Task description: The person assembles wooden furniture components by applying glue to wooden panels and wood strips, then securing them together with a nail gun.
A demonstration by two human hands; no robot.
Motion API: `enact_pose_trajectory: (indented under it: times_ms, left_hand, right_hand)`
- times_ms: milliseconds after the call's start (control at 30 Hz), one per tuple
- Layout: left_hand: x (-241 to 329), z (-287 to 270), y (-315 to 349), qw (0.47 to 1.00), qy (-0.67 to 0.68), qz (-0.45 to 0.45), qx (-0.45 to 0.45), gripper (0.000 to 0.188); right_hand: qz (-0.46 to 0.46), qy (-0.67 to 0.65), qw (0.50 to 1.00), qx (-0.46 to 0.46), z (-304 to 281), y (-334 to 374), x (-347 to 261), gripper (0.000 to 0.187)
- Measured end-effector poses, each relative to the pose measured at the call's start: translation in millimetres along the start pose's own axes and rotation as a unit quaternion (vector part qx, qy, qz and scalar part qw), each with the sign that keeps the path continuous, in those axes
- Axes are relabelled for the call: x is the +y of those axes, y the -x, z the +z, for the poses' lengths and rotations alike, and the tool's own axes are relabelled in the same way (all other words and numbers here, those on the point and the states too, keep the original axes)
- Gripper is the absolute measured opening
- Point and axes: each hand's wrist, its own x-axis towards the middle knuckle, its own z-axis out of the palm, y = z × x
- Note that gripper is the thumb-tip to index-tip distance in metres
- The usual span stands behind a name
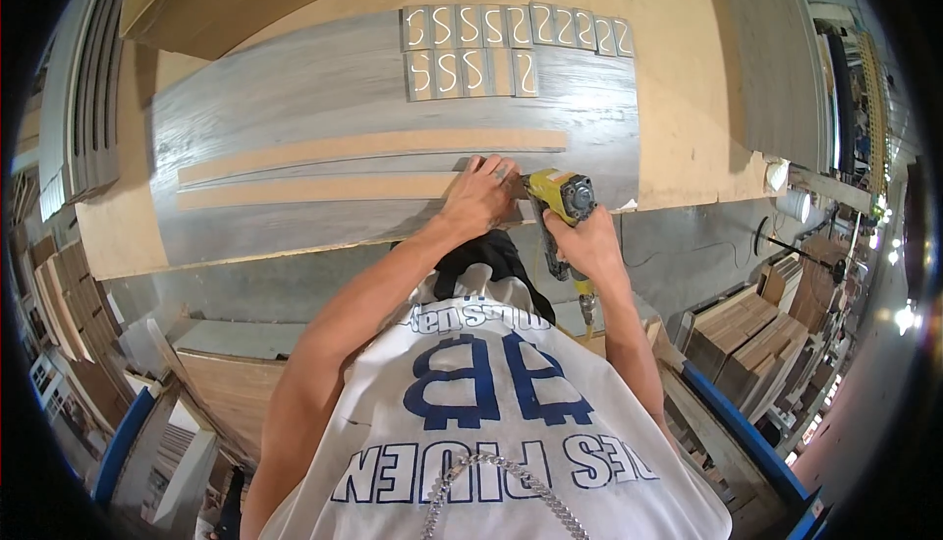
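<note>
My right hand (584,240) is wrapped round the handle of a yellow and black pneumatic nail gun (558,194), with a hose fitting at its lower end. The gun's nose sits close beside my left hand (481,194). That hand is closed over the right end of the nearer long wooden strip (324,189), with the fingers bent and the thumb hidden. A second long strip (383,144) lies just beyond it. Both strips rest on a grey wood-grain panel (324,73).
Two rows of small rectangular blocks (471,29), most with white squiggles of glue, lie on the panel's far side. A brown curved board (236,0) stands at the far left. Stacked panels (771,58) stand at right, and a white bucket (794,206) sits beyond the table edge.
</note>
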Motion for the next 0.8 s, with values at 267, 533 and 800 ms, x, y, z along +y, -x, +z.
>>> enact_pose_trajectory:
  times_ms: [267, 533, 800]
  left_hand:
    - [9, -10, -2, 1.000, -0.001, -0.001, -0.004, 0.045]
    - [12, -33, 11, 0.997, 0.015, -0.077, 0.002, 0.067]
    - [40, -21, -13, 0.993, -0.037, -0.102, -0.045, 0.074]
  right_hand:
    - [-0.005, 0.024, 1.000, -0.008, -3, -4, 8, 0.035]
    - [-0.043, 0.017, 0.990, 0.134, -61, -36, 70, 0.039]
    - [-0.137, 0.299, 0.912, 0.246, -54, -103, 124, 0.067]
